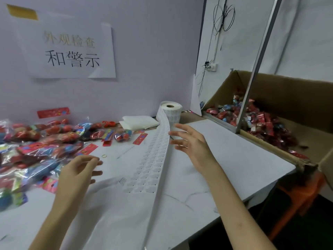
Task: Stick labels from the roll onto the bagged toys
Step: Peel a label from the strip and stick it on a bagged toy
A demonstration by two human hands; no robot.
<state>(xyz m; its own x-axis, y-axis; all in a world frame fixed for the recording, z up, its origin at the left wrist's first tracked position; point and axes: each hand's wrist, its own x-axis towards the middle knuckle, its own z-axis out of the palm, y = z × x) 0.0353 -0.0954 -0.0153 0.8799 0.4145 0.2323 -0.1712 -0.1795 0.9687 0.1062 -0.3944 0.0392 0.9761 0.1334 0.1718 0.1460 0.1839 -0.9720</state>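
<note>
Looking at the label strip (155, 156) first: it trails from the roll (171, 110), which stands on end at the back of the table (234, 159), and runs toward me between my two hands. I judge it featherweight and floppy, thin glossy backing paper carrying rows of small rectangular stickers. It will buckle if pushed, so I would peel a single label by its corner with a fingertip and steady the backing by its edge.

My right hand (189, 141) hangs with fingers splayed just beside the strip's raised right edge, gripping nothing; whether it brushes the paper I cannot tell. My left hand (79, 170) hovers at the strip's left side, fingers loosely bent, also holding nothing.

The bagged toys (36, 141) lie heaped on the left of the table: crinkly clear bags with red and blue contents, slippery and soft. Nearby sit a rubber band (104, 156) and a folded white pad (138, 121). A cardboard box (288, 98) on the right holds more bags.
</note>
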